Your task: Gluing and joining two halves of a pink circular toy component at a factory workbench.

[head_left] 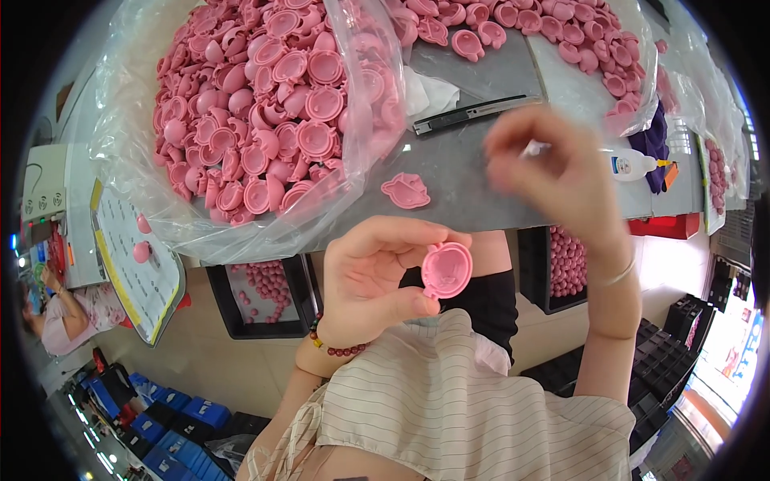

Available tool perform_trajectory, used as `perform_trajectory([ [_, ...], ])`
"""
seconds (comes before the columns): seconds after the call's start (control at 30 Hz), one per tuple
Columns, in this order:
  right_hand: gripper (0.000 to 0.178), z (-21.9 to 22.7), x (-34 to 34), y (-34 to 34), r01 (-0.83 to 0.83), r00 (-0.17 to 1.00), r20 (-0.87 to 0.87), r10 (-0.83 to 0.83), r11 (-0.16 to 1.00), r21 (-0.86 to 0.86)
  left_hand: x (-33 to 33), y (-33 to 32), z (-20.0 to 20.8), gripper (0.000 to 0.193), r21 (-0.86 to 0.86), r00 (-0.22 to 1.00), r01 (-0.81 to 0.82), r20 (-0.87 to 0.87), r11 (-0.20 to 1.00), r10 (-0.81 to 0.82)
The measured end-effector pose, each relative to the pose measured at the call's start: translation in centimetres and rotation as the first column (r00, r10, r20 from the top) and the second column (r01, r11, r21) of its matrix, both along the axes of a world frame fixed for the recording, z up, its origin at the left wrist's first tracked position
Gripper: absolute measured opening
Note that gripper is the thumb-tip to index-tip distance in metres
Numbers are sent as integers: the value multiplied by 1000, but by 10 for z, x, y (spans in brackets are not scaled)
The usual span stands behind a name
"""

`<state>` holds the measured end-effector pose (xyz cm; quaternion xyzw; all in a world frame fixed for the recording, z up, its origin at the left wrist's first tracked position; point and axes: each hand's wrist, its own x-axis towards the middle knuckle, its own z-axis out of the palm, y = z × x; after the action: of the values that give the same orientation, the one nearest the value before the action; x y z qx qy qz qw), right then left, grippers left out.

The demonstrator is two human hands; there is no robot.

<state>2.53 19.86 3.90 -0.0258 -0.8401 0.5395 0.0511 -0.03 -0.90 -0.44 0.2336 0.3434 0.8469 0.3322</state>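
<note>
Between thumb and fingers of my left hand (373,272) is a small round pink plastic shell (447,271), its hollow side turned up toward me. It is held just off the near table edge, above my lap. Over the table to the right, my right hand (545,160) is smeared by motion with its fingers curled; whether it holds anything does not show. A flat pink plastic piece (407,191) lies on the grey table between my hands. Beyond it rests a black utility knife (473,114), close to my right fingers.
A clear plastic bag (281,236) heaped with pink shells fills the table's left. More pink shells (573,32) lie at the back right. A white glue bottle (630,165) is right of my hand. Black bins with pink balls (265,293) (568,260) stand below the table edge.
</note>
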Motion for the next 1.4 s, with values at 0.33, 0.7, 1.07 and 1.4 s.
perform_trajectory([
  [0.33, 16, -21, 35, -7, 286, 929, -363, -76, 770, 570, 3, 7, -1, 50, -104, 985, -170, -13, 980, 170],
  [0.7, 35, -12, 40, 2, 45, 964, -249, 90, 871, 489, 4, 14, 4, 42, -165, 947, -270, -224, 949, 230],
  [1.07, 34, -25, 46, -22, 38, 894, -448, 25, 990, 133, 11, 24, 1, 34, -307, 902, -280, -409, 910, 140],
  [1.4, 36, -20, 54, -21, 118, 893, -450, 27, 949, 292, 9, 27, -4, 35, -344, 888, -258, -453, 903, 81],
])
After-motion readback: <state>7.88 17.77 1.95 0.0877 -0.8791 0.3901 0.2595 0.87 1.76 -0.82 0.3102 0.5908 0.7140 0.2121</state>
